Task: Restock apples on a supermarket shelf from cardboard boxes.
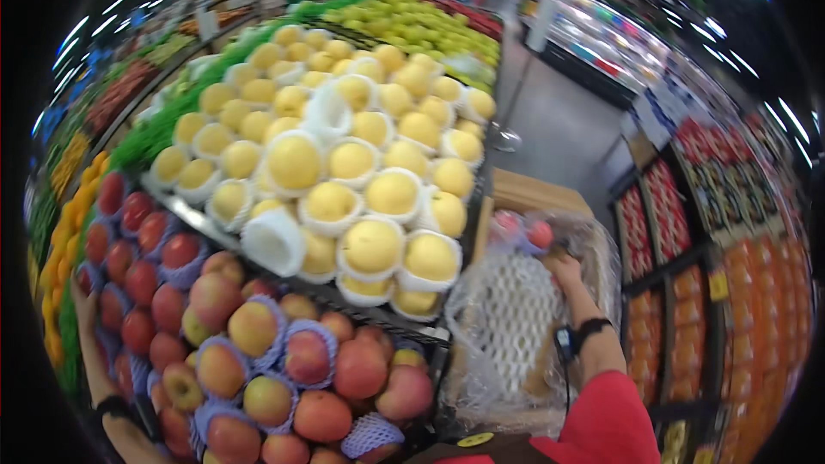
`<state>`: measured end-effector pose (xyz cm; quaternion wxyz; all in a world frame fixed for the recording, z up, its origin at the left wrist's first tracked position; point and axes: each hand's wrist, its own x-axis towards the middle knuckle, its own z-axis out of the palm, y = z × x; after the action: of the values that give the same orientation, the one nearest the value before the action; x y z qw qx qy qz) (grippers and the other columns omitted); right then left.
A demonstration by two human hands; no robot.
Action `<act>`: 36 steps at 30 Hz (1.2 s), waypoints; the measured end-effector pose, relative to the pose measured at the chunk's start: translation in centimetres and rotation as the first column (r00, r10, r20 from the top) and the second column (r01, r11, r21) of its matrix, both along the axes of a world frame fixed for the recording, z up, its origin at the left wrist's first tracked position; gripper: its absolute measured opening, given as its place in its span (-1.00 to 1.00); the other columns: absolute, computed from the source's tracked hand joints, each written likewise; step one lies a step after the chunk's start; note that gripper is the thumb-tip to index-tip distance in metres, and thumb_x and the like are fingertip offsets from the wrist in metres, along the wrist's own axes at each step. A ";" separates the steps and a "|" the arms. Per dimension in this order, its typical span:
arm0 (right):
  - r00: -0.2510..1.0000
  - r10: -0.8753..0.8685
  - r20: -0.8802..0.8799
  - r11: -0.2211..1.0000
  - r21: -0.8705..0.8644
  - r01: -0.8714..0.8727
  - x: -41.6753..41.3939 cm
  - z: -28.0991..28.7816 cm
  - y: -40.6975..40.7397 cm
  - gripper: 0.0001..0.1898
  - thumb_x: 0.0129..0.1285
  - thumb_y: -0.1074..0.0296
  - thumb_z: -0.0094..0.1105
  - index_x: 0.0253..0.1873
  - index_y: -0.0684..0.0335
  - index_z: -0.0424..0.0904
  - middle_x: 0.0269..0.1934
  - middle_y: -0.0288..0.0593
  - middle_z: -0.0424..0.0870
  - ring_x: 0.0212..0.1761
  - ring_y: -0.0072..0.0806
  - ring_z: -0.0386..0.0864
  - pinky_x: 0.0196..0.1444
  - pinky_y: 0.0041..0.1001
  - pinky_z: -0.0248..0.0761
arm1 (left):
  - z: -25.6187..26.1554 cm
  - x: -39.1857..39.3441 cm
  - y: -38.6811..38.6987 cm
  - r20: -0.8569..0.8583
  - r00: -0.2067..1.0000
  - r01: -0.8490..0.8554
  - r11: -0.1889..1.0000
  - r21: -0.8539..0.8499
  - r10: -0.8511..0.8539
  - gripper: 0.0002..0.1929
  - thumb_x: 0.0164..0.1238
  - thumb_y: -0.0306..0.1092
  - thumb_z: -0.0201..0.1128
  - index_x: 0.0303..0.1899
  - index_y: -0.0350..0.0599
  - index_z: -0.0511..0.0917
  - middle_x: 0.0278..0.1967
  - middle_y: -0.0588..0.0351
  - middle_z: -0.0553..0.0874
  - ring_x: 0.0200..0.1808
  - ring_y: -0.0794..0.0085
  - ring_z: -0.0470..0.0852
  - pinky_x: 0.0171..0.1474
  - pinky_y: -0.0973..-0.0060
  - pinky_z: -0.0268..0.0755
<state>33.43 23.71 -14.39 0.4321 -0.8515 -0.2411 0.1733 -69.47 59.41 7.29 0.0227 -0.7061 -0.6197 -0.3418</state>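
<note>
At the far left edge of the apple display, my left hand (85, 306) has its fingers around a dark red apple (85, 281) in a purple foam net. My right hand (562, 269) reaches into an open cardboard box (538, 190) lined with clear plastic (467, 309). Its fingers are blurred, and whether they grip anything is unclear. Just beyond them lies a red apple (540, 234) in the box. White foam netting (515, 316) covers much of the box's inside. Between my arms are piled red and yellow-red apples (222, 370), several in purple foam nets.
Yellow pears (375, 246) in white foam nets fill the black-edged display ahead, with an empty foam sleeve (274, 241) at its near edge. Green fruit (412, 29) lies farther back. Shelves of packaged goods (689, 316) stand right of the box. A refrigerated case (596, 38) is beyond the aisle floor (551, 122).
</note>
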 end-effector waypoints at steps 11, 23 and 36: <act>0.929 -0.203 -0.310 0.941 0.201 0.273 2.9 -0.8 5.2 -0.36 -0.15 0.13 0.32 0.05 0.35 0.38 -0.15 0.01 0.56 -0.17 -0.29 0.54 -0.20 -0.43 0.43 | -2.2 -0.3 4.8 0.060 0.997 -0.035 0.981 -0.193 0.047 -0.24 0.07 -0.32 0.16 0.31 -0.28 -0.03 0.26 -0.14 0.15 0.31 0.16 0.13 0.33 0.31 -0.08; 0.525 0.219 -0.822 0.857 0.419 0.299 -2.6 9.0 -2.3 -0.56 0.10 0.07 0.17 0.02 0.18 0.43 -0.10 -0.22 0.57 -0.10 -0.43 0.54 -0.09 -0.37 0.44 | 9.3 19.9 -9.3 0.095 0.979 0.193 0.969 -0.154 -0.180 -0.40 0.18 -0.44 0.08 0.27 -0.24 0.10 0.26 -0.05 0.20 0.29 0.25 0.16 0.28 0.39 0.05; 0.183 0.822 -0.539 0.569 0.766 -0.299 -29.2 26.4 -0.8 -0.52 0.09 0.28 0.18 0.11 0.27 0.31 -0.07 -0.15 0.49 0.02 -0.38 0.45 0.03 -0.41 0.36 | 11.1 56.4 -30.4 -0.065 0.536 0.733 0.503 -0.458 -0.841 -0.05 -0.30 -0.06 0.42 0.22 -0.10 0.12 -0.04 -0.16 0.50 -0.07 0.00 0.52 -0.06 0.23 0.40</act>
<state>4.19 22.94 12.02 0.5877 -0.3248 -0.3289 0.6640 -13.08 28.97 18.38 -0.1859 -0.9418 -0.2673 -0.0841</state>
